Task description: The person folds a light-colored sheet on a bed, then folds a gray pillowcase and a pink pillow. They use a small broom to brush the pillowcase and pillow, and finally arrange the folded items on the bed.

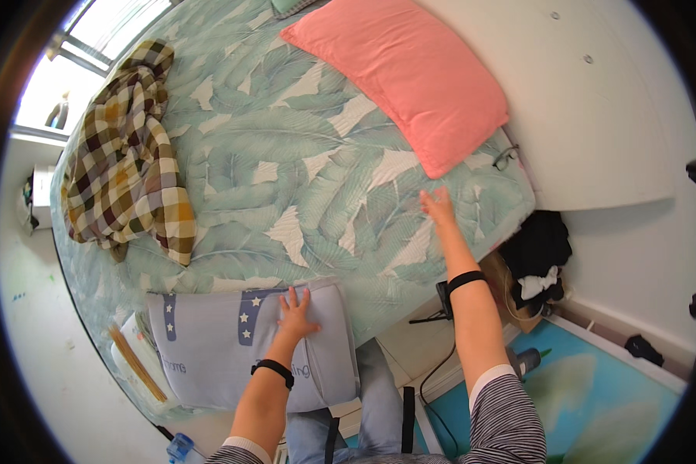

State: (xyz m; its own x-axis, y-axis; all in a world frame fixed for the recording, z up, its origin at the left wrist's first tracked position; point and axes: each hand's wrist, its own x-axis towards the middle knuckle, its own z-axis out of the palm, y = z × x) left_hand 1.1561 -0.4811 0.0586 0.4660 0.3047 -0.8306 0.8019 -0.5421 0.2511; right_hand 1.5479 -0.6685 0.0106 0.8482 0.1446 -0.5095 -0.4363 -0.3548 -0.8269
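My left hand (296,316), fingers spread, lies on a grey-blue folded pillow or cushion (209,348) with star-dotted dark bands and lettering, at the near edge of the bed. Reaching forward over the leaf-patterned bedspread (255,214), my right hand (438,204) has its fingers apart and holds nothing. Just beyond its fingertips lies the near corner of a pink pillow (412,81) at the headboard side. A crumpled checked blanket or garment (130,156) in brown, yellow and white lies on the bed's left part.
Eyeglasses (504,156) rest near the bed's right corner. A white headboard (586,116) stands behind the pink pillow. Dark clothes (536,246) sit on a box at the right, with a black cable (435,371) below. A bundle of thin sticks (139,365) lies beside the grey-blue item.
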